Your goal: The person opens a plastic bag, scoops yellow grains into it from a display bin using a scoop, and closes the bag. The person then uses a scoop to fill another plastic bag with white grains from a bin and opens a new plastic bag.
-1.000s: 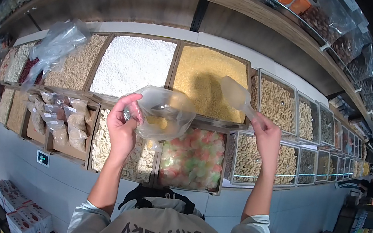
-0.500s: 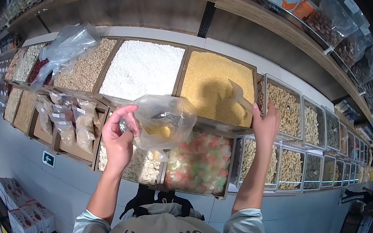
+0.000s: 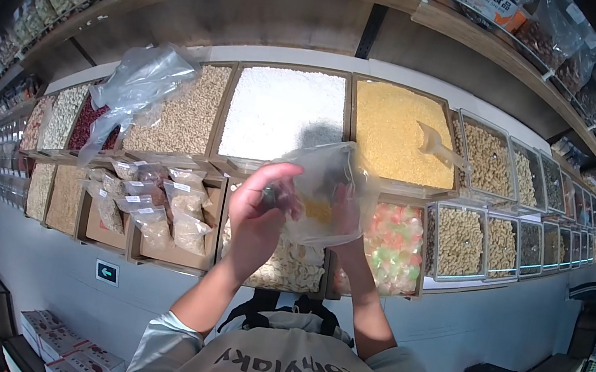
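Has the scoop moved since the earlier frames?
Yes. The scoop has left the right hand and now lies in the yellow grain bin, near its right edge; that hand has come down to the plastic bag.

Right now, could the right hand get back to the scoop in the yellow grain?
Probably yes. The scoop lies bare on top of the yellow grain, nothing over it. But the right hand is busy on the bag, so it must let go.
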Demonstrator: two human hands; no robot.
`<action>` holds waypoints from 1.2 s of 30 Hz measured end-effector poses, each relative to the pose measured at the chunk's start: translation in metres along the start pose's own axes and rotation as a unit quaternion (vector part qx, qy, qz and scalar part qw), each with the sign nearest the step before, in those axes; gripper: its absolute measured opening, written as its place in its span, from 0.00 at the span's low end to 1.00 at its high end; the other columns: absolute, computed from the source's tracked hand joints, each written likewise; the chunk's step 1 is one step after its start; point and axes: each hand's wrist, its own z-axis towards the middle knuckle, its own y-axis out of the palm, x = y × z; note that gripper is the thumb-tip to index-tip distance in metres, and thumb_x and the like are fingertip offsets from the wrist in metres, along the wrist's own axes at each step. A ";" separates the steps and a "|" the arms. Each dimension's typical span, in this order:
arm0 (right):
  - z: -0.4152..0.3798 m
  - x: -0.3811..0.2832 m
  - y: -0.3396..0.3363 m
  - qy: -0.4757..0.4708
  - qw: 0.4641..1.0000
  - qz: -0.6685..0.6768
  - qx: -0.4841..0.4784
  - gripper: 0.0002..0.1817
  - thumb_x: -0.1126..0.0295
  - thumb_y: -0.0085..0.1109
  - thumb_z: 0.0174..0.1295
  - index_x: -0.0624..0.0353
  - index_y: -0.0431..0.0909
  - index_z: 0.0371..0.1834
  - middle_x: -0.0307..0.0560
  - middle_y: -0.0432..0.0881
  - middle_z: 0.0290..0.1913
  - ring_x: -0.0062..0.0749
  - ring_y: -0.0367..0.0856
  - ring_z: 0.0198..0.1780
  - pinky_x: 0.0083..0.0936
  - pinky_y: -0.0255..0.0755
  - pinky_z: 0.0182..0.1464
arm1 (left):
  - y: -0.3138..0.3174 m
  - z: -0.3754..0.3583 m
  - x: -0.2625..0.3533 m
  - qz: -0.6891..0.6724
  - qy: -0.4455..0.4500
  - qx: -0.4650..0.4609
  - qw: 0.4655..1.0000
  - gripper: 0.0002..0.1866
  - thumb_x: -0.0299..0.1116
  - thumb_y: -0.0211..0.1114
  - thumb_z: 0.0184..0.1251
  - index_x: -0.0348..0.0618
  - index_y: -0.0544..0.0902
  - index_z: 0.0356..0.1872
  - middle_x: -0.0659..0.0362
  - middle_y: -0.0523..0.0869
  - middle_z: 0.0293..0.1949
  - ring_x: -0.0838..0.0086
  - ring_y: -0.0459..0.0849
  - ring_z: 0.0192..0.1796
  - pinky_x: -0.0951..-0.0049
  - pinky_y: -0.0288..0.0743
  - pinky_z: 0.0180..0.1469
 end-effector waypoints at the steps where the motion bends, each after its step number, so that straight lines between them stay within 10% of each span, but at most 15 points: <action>1: 0.011 -0.018 0.009 -0.027 1.000 0.001 -0.004 0.57 0.72 0.80 0.47 0.55 0.54 0.81 0.49 0.56 0.80 0.39 0.56 0.79 0.38 0.61 0.75 | -0.005 0.007 0.002 -0.005 0.009 -0.005 1.000 0.31 0.08 0.48 0.48 0.31 0.79 0.58 0.63 0.75 0.37 0.79 0.76 0.37 0.77 0.71 0.40; 6: 0.027 -0.032 0.061 0.084 0.994 -0.056 0.052 0.19 0.76 0.67 0.63 0.56 0.71 0.55 0.39 0.76 0.50 0.27 0.78 0.52 0.27 0.76 0.55 | -0.036 0.046 -0.019 -0.044 -0.078 -0.145 0.985 0.30 0.08 0.48 0.51 0.34 0.80 0.57 0.63 0.76 0.38 0.79 0.79 0.37 0.78 0.76 0.42; 8: 0.033 -0.045 0.077 0.132 0.922 0.306 0.199 0.10 0.81 0.59 0.67 0.56 0.72 0.45 0.37 0.75 0.43 0.19 0.77 0.43 0.22 0.75 0.49 | -0.054 0.051 -0.018 0.001 -0.063 -0.152 0.986 0.29 0.09 0.50 0.52 0.35 0.81 0.57 0.62 0.77 0.38 0.79 0.79 0.38 0.77 0.76 0.42; 13: 0.045 -0.081 0.108 0.023 0.925 0.318 0.204 0.12 0.80 0.60 0.68 0.51 0.67 0.35 0.36 0.76 0.41 0.19 0.77 0.41 0.24 0.77 0.48 | -0.104 0.059 -0.025 0.058 -0.098 -0.126 0.986 0.27 0.10 0.56 0.56 0.36 0.81 0.60 0.62 0.77 0.38 0.78 0.78 0.39 0.77 0.75 0.45; 18: 0.052 -0.109 0.111 0.029 0.910 0.360 0.205 0.14 0.82 0.61 0.64 0.51 0.66 0.34 0.37 0.75 0.39 0.22 0.76 0.39 0.24 0.75 0.44 | -0.146 0.035 -0.017 -0.090 -0.030 -0.151 0.984 0.44 0.32 0.70 0.68 0.42 0.54 0.80 0.55 0.86 0.47 0.70 0.87 0.49 0.69 0.79 0.53; 20: 0.056 -0.132 0.112 0.031 0.896 0.394 0.201 0.14 0.82 0.61 0.62 0.50 0.66 0.34 0.37 0.74 0.39 0.23 0.75 0.38 0.24 0.73 0.42 | -0.175 0.020 -0.043 -0.083 -0.101 -0.115 0.985 0.62 0.43 0.79 0.59 0.44 0.38 0.82 0.47 0.77 0.66 0.58 0.78 0.67 0.57 0.71 0.68; 22: 0.054 -0.146 0.112 0.030 0.886 0.416 0.201 0.14 0.82 0.60 0.60 0.51 0.65 0.32 0.38 0.74 0.37 0.24 0.74 0.37 0.24 0.70 0.39 | -0.168 -0.002 -0.076 0.282 0.014 -0.127 0.951 0.74 0.50 0.85 0.48 0.45 0.31 0.81 0.43 0.58 0.78 0.53 0.56 0.80 0.50 0.53 0.79; 24: 0.056 -0.144 0.109 0.013 0.895 0.413 0.168 0.14 0.82 0.59 0.61 0.51 0.64 0.29 0.37 0.73 0.35 0.22 0.72 0.36 0.23 0.69 0.39 | -0.135 -0.018 -0.087 0.244 -0.038 -0.175 0.953 0.81 0.50 0.86 0.42 0.49 0.21 0.79 0.45 0.44 0.82 0.55 0.40 0.84 0.54 0.38 0.82; 30: 0.057 -0.144 0.141 -0.022 0.976 0.215 0.026 0.19 0.83 0.62 0.57 0.54 0.58 0.26 0.36 0.67 0.32 0.21 0.64 0.33 0.18 0.63 0.39 | -0.081 -0.026 -0.128 0.241 -0.066 -0.159 0.955 0.45 0.42 0.75 0.57 0.44 0.62 0.74 0.48 0.66 0.71 0.57 0.62 0.76 0.60 0.61 0.74; 36: 0.058 -0.144 0.102 -0.105 0.972 -0.183 -0.100 0.14 0.83 0.65 0.57 0.61 0.67 0.36 0.43 0.70 0.40 0.29 0.71 0.44 0.24 0.70 0.48 | -0.104 -0.005 -0.168 0.376 0.072 -0.070 0.921 0.19 0.35 0.66 0.68 0.41 0.78 0.57 0.57 0.84 0.49 0.70 0.84 0.52 0.68 0.80 0.50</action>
